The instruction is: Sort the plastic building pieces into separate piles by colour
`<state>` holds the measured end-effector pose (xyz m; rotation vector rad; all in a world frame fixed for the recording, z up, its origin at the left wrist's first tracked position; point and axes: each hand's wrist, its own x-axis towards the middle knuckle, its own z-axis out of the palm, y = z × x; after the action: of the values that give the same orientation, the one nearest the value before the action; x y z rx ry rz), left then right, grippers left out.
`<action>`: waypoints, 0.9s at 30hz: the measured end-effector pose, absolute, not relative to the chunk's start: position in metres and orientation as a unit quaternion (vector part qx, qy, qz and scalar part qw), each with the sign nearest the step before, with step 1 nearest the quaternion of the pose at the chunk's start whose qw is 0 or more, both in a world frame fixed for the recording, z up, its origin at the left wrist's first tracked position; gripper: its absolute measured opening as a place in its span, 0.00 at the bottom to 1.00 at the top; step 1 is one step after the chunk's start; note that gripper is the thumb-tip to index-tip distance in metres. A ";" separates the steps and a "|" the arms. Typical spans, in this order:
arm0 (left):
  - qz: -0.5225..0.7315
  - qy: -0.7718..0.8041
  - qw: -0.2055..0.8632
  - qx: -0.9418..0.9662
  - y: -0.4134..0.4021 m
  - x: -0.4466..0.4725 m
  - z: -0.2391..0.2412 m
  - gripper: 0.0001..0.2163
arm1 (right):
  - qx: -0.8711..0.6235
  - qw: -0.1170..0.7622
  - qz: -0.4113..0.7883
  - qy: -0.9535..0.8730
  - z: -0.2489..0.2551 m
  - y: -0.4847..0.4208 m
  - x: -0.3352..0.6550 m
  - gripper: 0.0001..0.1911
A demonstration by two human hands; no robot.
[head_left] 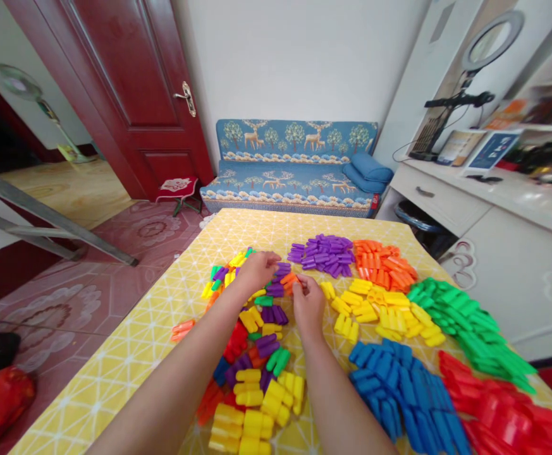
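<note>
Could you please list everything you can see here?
Table: one, yellow patterned, centre
Mixed pieces: many, six colours, table's left
Purple pile: one, purple, far side
Orange pile: one, orange, right of purple
Yellow pile: one, yellow, nearer than orange
Green pile: one, green, table's right
Blue pile: one, blue, table's near right
Red pile: one, red, near-right corner
Sofa: one, patterned blue, behind table
Cushions: apparently two, blue, sofa's right
Door: one, red, back left
Stool: one, red-topped, by door
Fan: one, pale, far left
Metal frame: one, grey, left
Bag: one, red, lower left
Cabinet: one, white, right
Ring light: one, pale, on cabinet
Smaller items: several, mixed, on cabinet
Left hand: one, bare, over mixed pieces
Right hand: one, bare, holding orange piece
</note>
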<state>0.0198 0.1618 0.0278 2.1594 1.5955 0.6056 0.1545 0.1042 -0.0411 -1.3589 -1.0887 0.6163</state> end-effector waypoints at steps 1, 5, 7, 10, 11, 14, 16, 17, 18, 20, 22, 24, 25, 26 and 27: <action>0.203 0.562 0.199 0.777 0.151 0.013 0.028 0.14 | -0.587 0.604 0.264 -0.469 -0.041 0.104 0.155 0.14; 0.181 0.528 0.187 0.808 0.117 0.006 0.023 0.15 | -0.591 0.598 0.253 -0.478 -0.042 0.103 0.155 0.15; 0.179 0.537 0.155 0.810 0.109 0.010 0.021 0.16 | -0.590 0.593 0.252 -0.486 -0.044 0.104 0.155 0.15; 0.166 0.568 0.133 0.795 0.105 0.018 0.021 0.16 | -0.590 0.589 0.254 -0.491 -0.047 0.105 0.156 0.15; 0.156 0.578 0.133 0.790 0.105 0.021 0.023 0.16 | -0.591 0.587 0.253 -0.491 -0.047 0.105 0.156 0.15; 0.124 0.599 0.139 0.779 0.106 0.024 0.030 0.14 | -0.595 0.586 0.251 -0.489 -0.048 0.106 0.156 0.14; 0.110 0.610 0.135 0.773 0.107 0.023 0.036 0.12 | -0.595 0.590 0.251 -0.484 -0.048 0.106 0.156 0.14; 0.109 0.617 0.127 0.769 0.109 0.022 0.038 0.12 | -0.595 0.594 0.251 -0.481 -0.048 0.106 0.156 0.14; 0.111 0.624 0.118 0.765 0.112 0.021 0.041 0.11 | -0.595 0.596 0.251 -0.477 -0.047 0.105 0.155 0.14; 0.133 0.635 0.105 0.754 0.122 0.018 0.043 0.11 | -0.596 0.600 0.253 -0.471 -0.046 0.105 0.154 0.14; 0.174 0.634 0.115 0.745 0.135 0.018 0.044 0.11 | -0.596 0.600 0.255 -0.468 -0.046 0.104 0.153 0.14; 0.222 0.622 0.142 0.737 0.151 0.022 0.042 0.10 | -0.595 0.602 0.258 -0.466 -0.045 0.104 0.153 0.14; 0.244 0.618 0.153 0.732 0.160 0.027 0.042 0.10 | -0.595 0.602 0.259 -0.465 -0.045 0.105 0.153 0.14; 0.261 0.614 0.157 0.728 0.168 0.032 0.040 0.10 | -0.594 0.604 0.261 -0.464 -0.044 0.105 0.152 0.14; 0.274 0.612 0.156 0.725 0.176 0.038 0.039 0.10 | -0.591 0.605 0.264 -0.463 -0.044 0.105 0.152 0.14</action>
<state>0.0381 0.1760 0.0393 2.0763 1.7534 0.7851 0.1522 0.1049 -0.0441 -1.3676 -1.0703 0.6108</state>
